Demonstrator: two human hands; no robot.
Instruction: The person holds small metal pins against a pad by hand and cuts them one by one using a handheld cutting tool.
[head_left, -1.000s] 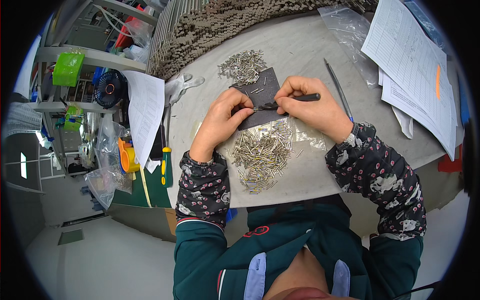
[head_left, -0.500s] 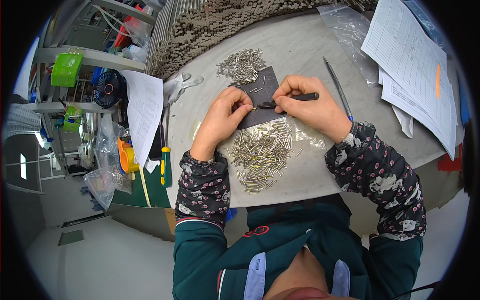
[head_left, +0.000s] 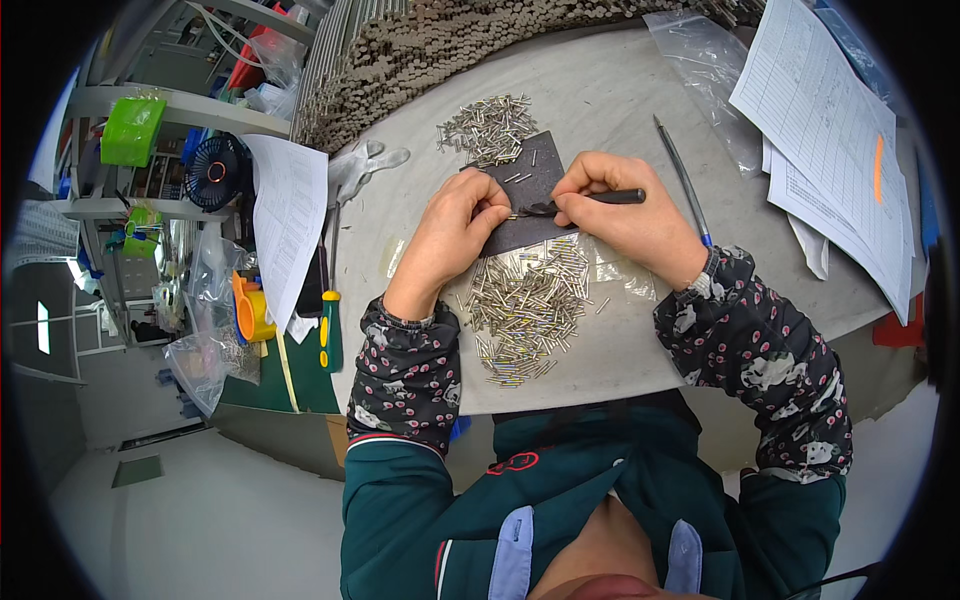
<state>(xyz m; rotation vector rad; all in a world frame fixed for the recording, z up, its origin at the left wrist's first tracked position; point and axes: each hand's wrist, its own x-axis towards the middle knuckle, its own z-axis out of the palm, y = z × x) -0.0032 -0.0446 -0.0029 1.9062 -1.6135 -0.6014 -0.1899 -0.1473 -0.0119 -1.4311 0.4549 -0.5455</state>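
Note:
My left hand [head_left: 452,235] is closed, thumb and forefinger pinching a small metal pin [head_left: 514,216] over a dark rectangular pad [head_left: 512,238]. In my right hand [head_left: 640,222] is a slim black-handled tool [head_left: 620,196], held like a pen. Its thin dark end points left and meets the pin or lies right beside it; the exact contact is too small to tell. On the near side of the pad a large heap of short metal pins [head_left: 528,300] spreads over a clear plastic bag. A smaller heap of pins [head_left: 487,130] lies beyond, and a few loose pins rest on the pad.
Long metal rods [head_left: 420,70] are stacked along the far edge. To the right lie a pen [head_left: 683,180], a clear bag [head_left: 705,85] and printed sheets [head_left: 815,130]. A glove [head_left: 365,165], a screwdriver [head_left: 330,330] and a small fan [head_left: 215,175] are at the left.
The whole view has shifted slightly. Both hands keep nearly the same pose, with the tool's end still at the pin.

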